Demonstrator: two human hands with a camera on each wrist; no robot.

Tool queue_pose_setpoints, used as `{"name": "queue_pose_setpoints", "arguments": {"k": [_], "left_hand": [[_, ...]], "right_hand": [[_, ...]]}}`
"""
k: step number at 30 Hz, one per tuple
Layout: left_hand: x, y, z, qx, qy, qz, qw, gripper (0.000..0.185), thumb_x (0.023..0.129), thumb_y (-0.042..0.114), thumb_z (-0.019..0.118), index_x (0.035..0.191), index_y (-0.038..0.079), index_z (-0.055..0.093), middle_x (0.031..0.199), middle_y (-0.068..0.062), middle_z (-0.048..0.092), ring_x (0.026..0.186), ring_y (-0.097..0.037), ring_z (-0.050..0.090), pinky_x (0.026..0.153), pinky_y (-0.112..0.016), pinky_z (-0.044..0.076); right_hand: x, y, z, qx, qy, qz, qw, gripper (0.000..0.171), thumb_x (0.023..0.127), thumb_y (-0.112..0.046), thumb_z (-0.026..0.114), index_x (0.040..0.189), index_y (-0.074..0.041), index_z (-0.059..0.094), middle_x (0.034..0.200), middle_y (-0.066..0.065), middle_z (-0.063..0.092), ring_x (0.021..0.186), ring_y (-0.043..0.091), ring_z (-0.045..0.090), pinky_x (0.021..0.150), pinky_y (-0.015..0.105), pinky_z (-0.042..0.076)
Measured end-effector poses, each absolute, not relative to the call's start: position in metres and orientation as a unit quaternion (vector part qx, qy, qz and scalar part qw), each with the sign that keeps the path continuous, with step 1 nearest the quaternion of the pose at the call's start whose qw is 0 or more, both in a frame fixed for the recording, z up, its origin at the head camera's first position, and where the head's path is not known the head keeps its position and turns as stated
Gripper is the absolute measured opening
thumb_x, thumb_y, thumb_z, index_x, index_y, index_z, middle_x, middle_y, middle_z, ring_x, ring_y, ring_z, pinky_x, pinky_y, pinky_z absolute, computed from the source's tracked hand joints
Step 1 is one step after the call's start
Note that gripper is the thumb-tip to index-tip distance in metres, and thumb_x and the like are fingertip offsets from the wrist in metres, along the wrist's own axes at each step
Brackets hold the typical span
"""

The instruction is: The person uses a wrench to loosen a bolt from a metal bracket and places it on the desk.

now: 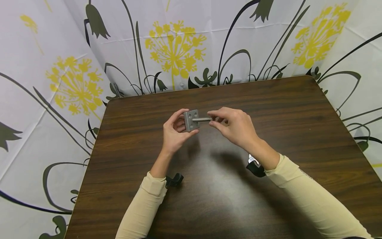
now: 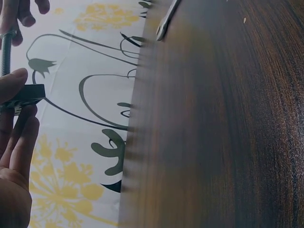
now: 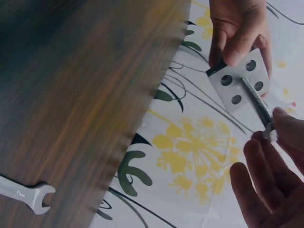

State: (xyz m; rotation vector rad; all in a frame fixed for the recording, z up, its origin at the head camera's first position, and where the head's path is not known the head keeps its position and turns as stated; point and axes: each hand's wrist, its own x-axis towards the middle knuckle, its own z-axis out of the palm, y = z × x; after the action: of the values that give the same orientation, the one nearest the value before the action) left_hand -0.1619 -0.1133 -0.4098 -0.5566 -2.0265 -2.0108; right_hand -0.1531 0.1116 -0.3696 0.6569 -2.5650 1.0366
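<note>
My left hand [image 1: 174,132] grips a square grey metal plate [image 1: 188,123] by its edges, thumb below and fingers behind in the head view. Several round holes surround the plate's middle, as the right wrist view shows. From that middle a threaded bolt [image 3: 257,104] stands out toward my right hand [image 1: 235,124]. Thumb and fingers of that hand pinch the bolt's outer end, where a small hexagonal piece [image 3: 270,133] shows; whether it is a nut or the bolt's head, I cannot tell. Both hands are raised above the table.
An open-ended wrench [image 3: 35,197] lies on the brown wood-grain table [image 1: 134,142], partly hidden under my right forearm in the head view. Behind the table's far edge hangs a white curtain [image 1: 119,39] with yellow and grey flowers. Black straps circle both wrists.
</note>
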Motion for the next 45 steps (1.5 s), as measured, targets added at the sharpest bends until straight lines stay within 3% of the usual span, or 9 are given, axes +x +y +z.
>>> {"name": "queue_pose_setpoints", "arguments": {"k": [7, 13, 20, 23, 28, 32, 36, 40, 45], "left_hand": [[-0.1639, -0.1142, -0.413, -0.195, -0.692, -0.685, 0.119, 0.071, 0.06, -0.024, 0.081, 0.125, -0.008, 0.057, 0.1, -0.023, 0.064, 0.087, -0.022, 0.069, 0.076, -0.039, 0.058], [-0.1616, -0.1144, -0.4099, -0.19, -0.693, -0.686, 0.116, 0.07, 0.061, -0.025, 0.08, 0.124, -0.01, 0.056, 0.099, -0.023, 0.064, 0.087, -0.021, 0.068, 0.076, -0.037, 0.058], [-0.1633, -0.1149, -0.4105, -0.191, -0.697, -0.68, 0.122, 0.069, 0.061, -0.023, 0.081, 0.124, -0.008, 0.057, 0.098, -0.021, 0.064, 0.087, -0.021, 0.068, 0.076, -0.039, 0.058], [-0.1631, -0.1146, -0.4108, -0.19, -0.695, -0.683, 0.117, 0.069, 0.061, -0.023, 0.081, 0.124, -0.008, 0.057, 0.099, -0.02, 0.064, 0.087, -0.02, 0.068, 0.076, -0.039, 0.058], [-0.1624, -0.1149, -0.4114, -0.193, -0.696, -0.681, 0.118, 0.069, 0.061, -0.023, 0.081, 0.124, -0.009, 0.057, 0.099, -0.024, 0.063, 0.087, -0.02, 0.068, 0.076, -0.038, 0.058], [-0.1626, -0.1149, -0.411, -0.194, -0.697, -0.679, 0.123, 0.069, 0.061, -0.023, 0.081, 0.124, -0.009, 0.056, 0.099, -0.028, 0.062, 0.087, -0.021, 0.068, 0.075, -0.037, 0.058], [-0.1628, -0.1147, -0.4106, -0.193, -0.698, -0.678, 0.123, 0.069, 0.061, -0.023, 0.081, 0.124, -0.009, 0.056, 0.1, -0.03, 0.061, 0.087, -0.02, 0.068, 0.075, -0.036, 0.058], [-0.1625, -0.114, -0.4111, -0.19, -0.698, -0.68, 0.119, 0.069, 0.061, -0.023, 0.081, 0.124, -0.01, 0.056, 0.1, -0.027, 0.062, 0.088, -0.02, 0.068, 0.076, -0.037, 0.058], [-0.1617, -0.1143, -0.4124, -0.191, -0.696, -0.682, 0.117, 0.069, 0.061, -0.024, 0.08, 0.124, -0.011, 0.056, 0.099, -0.025, 0.063, 0.088, -0.021, 0.068, 0.076, -0.037, 0.058]], "right_hand": [[-0.1512, 0.1085, -0.3656, 0.181, -0.901, 0.381, 0.104, 0.03, 0.095, -0.038, 0.065, 0.11, -0.015, 0.076, 0.082, -0.006, 0.072, 0.066, 0.009, 0.061, 0.053, 0.033, 0.043], [-0.1524, 0.11, -0.366, 0.209, -0.895, 0.379, 0.111, 0.026, 0.089, -0.027, 0.075, 0.113, -0.016, 0.075, 0.087, -0.005, 0.072, 0.069, 0.01, 0.065, 0.057, 0.032, 0.049], [-0.1529, 0.1096, -0.3663, 0.159, -0.902, 0.393, 0.083, 0.034, 0.094, -0.045, 0.064, 0.108, -0.017, 0.077, 0.081, -0.008, 0.073, 0.07, 0.008, 0.065, 0.058, 0.035, 0.046], [-0.1534, 0.1104, -0.3662, 0.17, -0.897, 0.401, 0.075, 0.028, 0.094, -0.038, 0.066, 0.105, -0.015, 0.078, 0.082, -0.006, 0.073, 0.068, 0.008, 0.064, 0.058, 0.033, 0.047], [-0.1541, 0.1118, -0.3671, 0.219, -0.887, 0.389, 0.116, 0.023, 0.087, -0.025, 0.077, 0.108, -0.015, 0.076, 0.089, -0.006, 0.071, 0.073, 0.008, 0.065, 0.063, 0.031, 0.053], [-0.1533, 0.1112, -0.3671, 0.19, -0.894, 0.389, 0.12, 0.028, 0.089, -0.036, 0.073, 0.111, -0.018, 0.076, 0.088, -0.007, 0.072, 0.073, 0.007, 0.065, 0.062, 0.033, 0.051], [-0.1533, 0.1108, -0.3652, 0.144, -0.899, 0.408, 0.063, 0.035, 0.095, -0.046, 0.063, 0.107, -0.017, 0.078, 0.082, -0.007, 0.073, 0.071, 0.009, 0.066, 0.059, 0.035, 0.048], [-0.1535, 0.1116, -0.363, 0.15, -0.887, 0.436, 0.013, 0.028, 0.095, -0.036, 0.066, 0.103, -0.013, 0.077, 0.08, -0.005, 0.072, 0.07, 0.012, 0.067, 0.059, 0.033, 0.051], [-0.1529, 0.1123, -0.3626, 0.182, -0.893, 0.408, 0.05, 0.022, 0.088, -0.025, 0.076, 0.106, -0.014, 0.076, 0.087, -0.004, 0.072, 0.072, 0.011, 0.066, 0.061, 0.032, 0.052]]}}
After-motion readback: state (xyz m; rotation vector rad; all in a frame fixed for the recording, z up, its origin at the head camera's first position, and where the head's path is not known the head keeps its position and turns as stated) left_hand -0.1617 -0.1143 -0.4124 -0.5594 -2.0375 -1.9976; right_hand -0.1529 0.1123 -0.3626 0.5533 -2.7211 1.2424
